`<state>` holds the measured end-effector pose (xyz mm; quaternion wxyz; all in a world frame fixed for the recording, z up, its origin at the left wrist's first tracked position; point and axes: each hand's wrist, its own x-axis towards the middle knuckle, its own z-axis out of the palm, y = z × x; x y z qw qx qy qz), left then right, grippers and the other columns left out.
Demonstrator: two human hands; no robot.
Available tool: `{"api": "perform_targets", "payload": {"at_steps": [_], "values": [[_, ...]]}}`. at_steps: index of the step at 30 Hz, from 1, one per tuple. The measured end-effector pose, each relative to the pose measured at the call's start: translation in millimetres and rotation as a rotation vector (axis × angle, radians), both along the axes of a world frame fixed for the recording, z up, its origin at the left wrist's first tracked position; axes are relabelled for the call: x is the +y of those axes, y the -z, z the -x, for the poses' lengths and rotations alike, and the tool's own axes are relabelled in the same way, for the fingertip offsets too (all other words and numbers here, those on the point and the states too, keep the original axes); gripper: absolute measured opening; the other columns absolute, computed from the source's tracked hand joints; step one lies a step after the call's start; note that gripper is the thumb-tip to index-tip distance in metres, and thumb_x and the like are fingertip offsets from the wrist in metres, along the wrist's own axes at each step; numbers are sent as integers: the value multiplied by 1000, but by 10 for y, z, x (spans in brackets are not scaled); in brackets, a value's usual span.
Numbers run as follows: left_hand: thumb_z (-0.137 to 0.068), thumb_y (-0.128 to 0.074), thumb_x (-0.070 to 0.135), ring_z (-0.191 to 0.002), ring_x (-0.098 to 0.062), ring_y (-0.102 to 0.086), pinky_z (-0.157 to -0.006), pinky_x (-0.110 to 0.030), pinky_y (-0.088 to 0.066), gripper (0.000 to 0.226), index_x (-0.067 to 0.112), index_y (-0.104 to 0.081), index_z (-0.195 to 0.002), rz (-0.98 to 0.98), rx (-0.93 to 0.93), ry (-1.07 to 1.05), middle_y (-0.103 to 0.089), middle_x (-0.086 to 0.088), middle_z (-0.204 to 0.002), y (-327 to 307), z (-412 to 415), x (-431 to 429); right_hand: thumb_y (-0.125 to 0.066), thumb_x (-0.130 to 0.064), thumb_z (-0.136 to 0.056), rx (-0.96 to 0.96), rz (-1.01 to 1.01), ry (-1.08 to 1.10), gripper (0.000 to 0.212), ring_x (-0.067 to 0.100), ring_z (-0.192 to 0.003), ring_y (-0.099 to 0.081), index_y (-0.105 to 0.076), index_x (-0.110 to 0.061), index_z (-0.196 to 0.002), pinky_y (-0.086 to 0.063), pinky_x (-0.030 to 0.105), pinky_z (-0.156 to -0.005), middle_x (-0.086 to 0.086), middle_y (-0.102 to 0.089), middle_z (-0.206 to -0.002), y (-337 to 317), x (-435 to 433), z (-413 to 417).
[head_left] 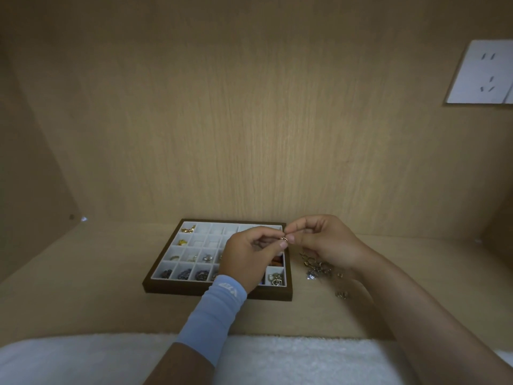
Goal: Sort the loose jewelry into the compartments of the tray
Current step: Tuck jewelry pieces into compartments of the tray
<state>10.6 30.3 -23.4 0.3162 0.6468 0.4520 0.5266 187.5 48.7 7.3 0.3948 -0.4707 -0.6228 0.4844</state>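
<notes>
A dark-framed tray (177,289) with white compartments lies on the wooden shelf. Gold pieces fill its left cells, dark beaded pieces its front row, a silver piece its front right cell. My left hand (249,259), with a blue wrist sleeve, hovers over the tray's right side. My right hand (324,240) is just right of it. Both hands pinch one small gold ring (283,239) between their fingertips, above the tray's right edge. A pile of loose jewelry (316,266) lies on the shelf right of the tray, partly under my right hand.
The wooden back wall stands close behind the tray. A white wall socket (483,73) sits at the upper right. A white fluffy cloth (277,359) runs along the shelf's front edge. A few stray pieces (342,294) lie nearer the front right.
</notes>
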Motion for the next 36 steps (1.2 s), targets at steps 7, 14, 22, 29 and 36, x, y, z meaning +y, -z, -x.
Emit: {"api": "perform_targets", "payload": {"at_steps": [7,14,22,29,36], "values": [[-79,-77,21,-78,0,-66,-73,-11,-50,9,25,-76,-87,5,-17,-38,-73,12,-79,-62,106,9,-81,-11,-79,-52,-126,0,16,4,-67,-69,-79,-6,-94,-49,12,-63,2,-77,-76,-168,-83,120],[-80,-76,13,-84,-5,-69,-78,-18,-55,17,26,-74,-92,123,-92,-14,-75,7,-85,-104,244,25,-70,-4,-90,-154,-139,-28,10,-7,-44,-55,-76,2,-96,-40,6,-47,-13,-67,-54,-258,-28,239],[-78,-77,8,-83,-6,-69,-77,-19,-55,17,22,-73,-87,122,-146,27,-74,9,-83,-89,219,2,-60,2,-94,-15,-87,-1,17,-4,-39,-53,-68,13,-104,-40,6,-44,2,-67,-63,-225,-71,273],[-81,-73,8,-82,-3,-68,-76,-16,-53,16,23,-72,-87,123,-130,38,-74,10,-82,-108,215,-18,-65,-10,-94,11,-36,28,13,6,-41,-41,-74,-2,-96,-32,18,-40,13,-72,-81,-129,-39,237],[-87,-67,7,-76,-7,-69,-72,-20,-53,16,21,-71,-93,198,-158,77,-75,1,-83,-90,133,-40,-68,-11,-92,-31,-37,26,9,10,-43,-38,-75,-6,-92,-29,22,-42,6,-70,-74,-54,-61,104]]}}
